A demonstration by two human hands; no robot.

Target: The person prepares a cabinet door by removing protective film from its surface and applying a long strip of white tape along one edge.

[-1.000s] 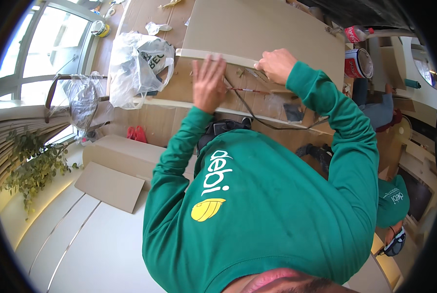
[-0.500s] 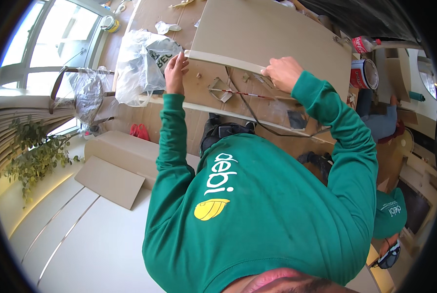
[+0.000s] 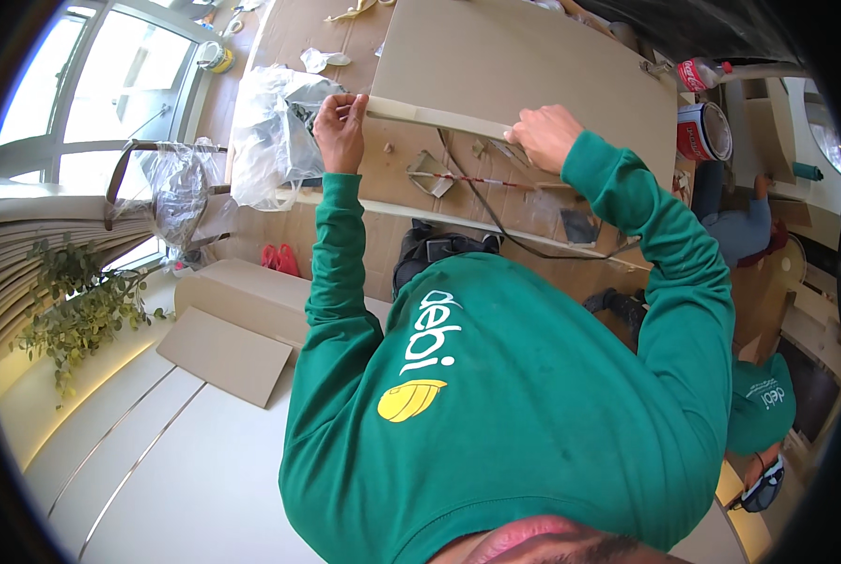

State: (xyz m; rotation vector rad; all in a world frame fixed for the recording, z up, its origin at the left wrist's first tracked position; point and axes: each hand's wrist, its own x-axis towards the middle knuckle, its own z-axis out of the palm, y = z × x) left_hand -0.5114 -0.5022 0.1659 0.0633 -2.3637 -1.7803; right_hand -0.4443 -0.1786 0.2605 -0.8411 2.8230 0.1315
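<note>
A large beige board (image 3: 524, 61) lies on the cardboard-covered worktable. Along its near edge runs a narrow pale strip (image 3: 430, 116), which looks like tape or edging. My left hand (image 3: 341, 139) is closed in a pinch on the strip's left end, at the board's near left corner. Farther right along the same edge, my right hand (image 3: 547, 139) is closed with its fingertips on the strip; its curled fingers hide what lies under them. Clear plastic wrapping (image 3: 280, 132) sits just left of my left hand.
Below the board are a dark cable (image 3: 491, 211), a red-and-white thin stick (image 3: 477, 179) and scraps. A paint can (image 3: 704, 132) and a bottle (image 3: 702, 73) stand right. A person in a green cap (image 3: 762, 404) is at lower right. A plant (image 3: 87, 301) hangs left.
My left hand has tightened from loosely raised fingers to a pinch at the strip's end. My right hand stays nearly in place. The whole view has shifted slightly.
</note>
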